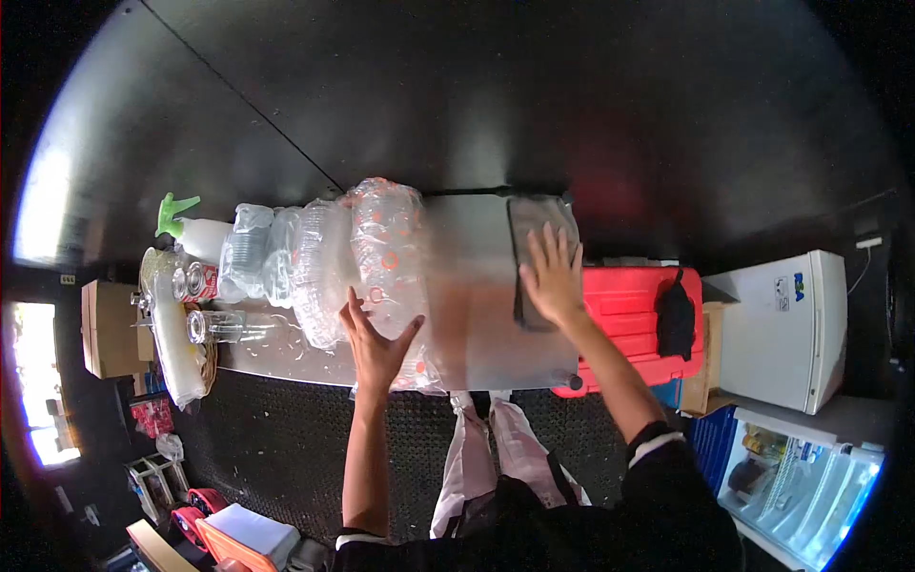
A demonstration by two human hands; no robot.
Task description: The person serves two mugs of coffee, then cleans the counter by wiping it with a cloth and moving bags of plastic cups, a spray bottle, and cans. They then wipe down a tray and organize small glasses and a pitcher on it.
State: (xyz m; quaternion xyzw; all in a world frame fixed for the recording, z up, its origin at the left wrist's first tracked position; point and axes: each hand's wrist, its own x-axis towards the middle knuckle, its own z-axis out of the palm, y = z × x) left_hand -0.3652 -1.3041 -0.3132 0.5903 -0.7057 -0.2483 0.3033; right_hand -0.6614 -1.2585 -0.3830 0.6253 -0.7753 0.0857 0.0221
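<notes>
My left hand (375, 351) is at the near end of a long clear plastic sleeve (389, 257) with orange-red marks, thumb and fingers spread over it. My right hand (553, 275) lies flat, fingers outstretched, on a dark grey rectangular sheet (530, 217) with a black edge. That sheet rests on the right end of the metal table (467, 286). Left of the sleeve are wrapped stacks of clear plastic cups or lids (315, 272). A clear glass (214, 326) lies on its side farther left.
A spray bottle (195, 234) with a green head and a red-and-white can (197, 281) are at the table's left end. A red case (620, 319) stands right of the table. Farther right are a white fridge (772, 324) and an opened, lit refrigerator (801, 491).
</notes>
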